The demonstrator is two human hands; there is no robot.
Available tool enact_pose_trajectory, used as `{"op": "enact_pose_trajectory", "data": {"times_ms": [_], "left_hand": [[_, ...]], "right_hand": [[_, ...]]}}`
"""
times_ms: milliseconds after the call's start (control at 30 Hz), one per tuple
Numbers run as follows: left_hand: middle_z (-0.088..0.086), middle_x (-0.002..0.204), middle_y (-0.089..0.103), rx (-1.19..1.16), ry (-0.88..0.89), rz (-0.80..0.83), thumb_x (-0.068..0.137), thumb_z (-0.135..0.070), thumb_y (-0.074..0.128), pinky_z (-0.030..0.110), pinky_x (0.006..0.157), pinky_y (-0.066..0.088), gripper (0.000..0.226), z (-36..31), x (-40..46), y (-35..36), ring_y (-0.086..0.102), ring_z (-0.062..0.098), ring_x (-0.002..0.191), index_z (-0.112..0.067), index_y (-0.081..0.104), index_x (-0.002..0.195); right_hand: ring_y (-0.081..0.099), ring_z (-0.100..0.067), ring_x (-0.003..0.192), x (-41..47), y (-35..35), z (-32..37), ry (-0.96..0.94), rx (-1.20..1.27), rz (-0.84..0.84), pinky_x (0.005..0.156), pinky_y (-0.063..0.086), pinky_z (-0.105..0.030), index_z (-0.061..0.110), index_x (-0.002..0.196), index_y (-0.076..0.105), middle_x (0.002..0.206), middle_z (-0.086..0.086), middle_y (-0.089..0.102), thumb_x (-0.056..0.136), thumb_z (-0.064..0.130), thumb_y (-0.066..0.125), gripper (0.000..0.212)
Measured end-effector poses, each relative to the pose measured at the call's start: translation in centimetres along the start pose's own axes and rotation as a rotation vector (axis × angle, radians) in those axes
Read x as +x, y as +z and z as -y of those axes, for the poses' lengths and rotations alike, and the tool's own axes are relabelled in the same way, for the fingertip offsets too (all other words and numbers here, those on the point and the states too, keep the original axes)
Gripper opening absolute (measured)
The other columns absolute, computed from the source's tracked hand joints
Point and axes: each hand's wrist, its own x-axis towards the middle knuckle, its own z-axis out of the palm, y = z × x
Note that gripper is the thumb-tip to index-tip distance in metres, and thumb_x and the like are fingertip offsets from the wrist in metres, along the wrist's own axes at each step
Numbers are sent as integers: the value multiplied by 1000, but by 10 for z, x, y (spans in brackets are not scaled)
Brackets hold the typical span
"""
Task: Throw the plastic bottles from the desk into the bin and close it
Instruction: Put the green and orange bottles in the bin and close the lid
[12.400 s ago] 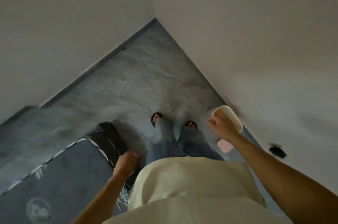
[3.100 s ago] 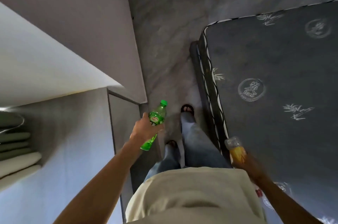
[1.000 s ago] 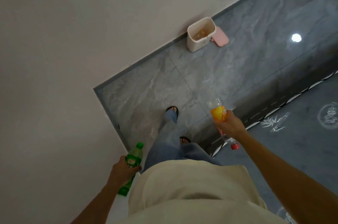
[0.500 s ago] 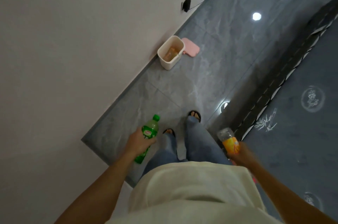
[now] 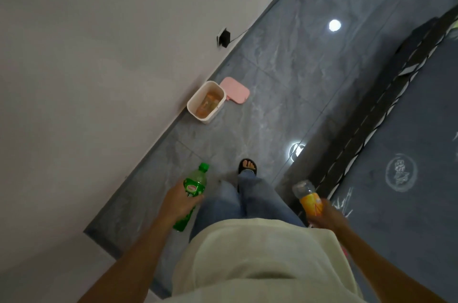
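Note:
My left hand (image 5: pixel 179 201) is shut on a green plastic bottle (image 5: pixel 193 187) with a green cap, held low beside my left leg. My right hand (image 5: pixel 327 214) grips a clear bottle with an orange label (image 5: pixel 309 200), its base pointing up and forward. Ahead on the floor, against the wall, stands the small white bin (image 5: pixel 198 109), open, with orange-labelled bottles inside. Its pink lid (image 5: pixel 234 91) lies flat on the floor just behind the bin.
A grey wall (image 5: pixel 99 55) runs along the left, with a black plug and cable (image 5: pixel 224 37) low on it. A dark mattress with white prints (image 5: pixel 409 178) fills the right side. Grey tiled floor (image 5: pixel 285 79) lies between them, and my sandalled foot (image 5: pixel 247 166) steps forward.
I have walked nearer to the bin, which now sits larger and closer to the middle of the view. Both hands still carry their bottles.

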Motion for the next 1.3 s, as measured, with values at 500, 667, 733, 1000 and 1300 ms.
{"op": "enact_pose_trajectory", "data": {"times_ms": [500,667,733,1000,1300], "left_hand": [[16,115,65,-198,-422,3,76,-37,85,30,76,46,75,-14,41,-4,60,25,86,-4,49,133],[16,120,64,-231,-366,-1,75,-39,85,35,82,51,77,-53,88,-38,63,30,98,-6,48,134],[16,124,63,-251,-313,-15,75,-40,85,38,88,51,78,-73,108,-53,63,33,106,-7,47,136],[7,119,65,-333,-203,-141,75,-45,83,37,83,53,72,-149,173,-84,62,21,98,-13,51,132],[-7,101,56,-551,-280,-400,74,-48,83,19,61,39,70,-168,241,-59,56,15,85,-19,49,128]], "right_hand": [[53,-4,66,111,-129,254,-413,-233,25,63,38,-21,15,125,46,87,5,54,78,39,78,61],[63,-16,80,130,-143,278,-390,-321,61,74,49,-30,13,130,43,103,-5,60,78,42,77,68],[66,-23,90,136,-151,280,-388,-355,64,85,54,-40,12,128,45,105,-9,65,79,42,75,65],[59,-19,80,170,-191,308,-386,-483,152,74,45,-31,13,129,45,102,-7,65,78,35,78,64],[65,-22,96,258,-169,435,-748,-801,232,81,47,-33,17,126,48,108,-4,62,78,32,72,56]]}}
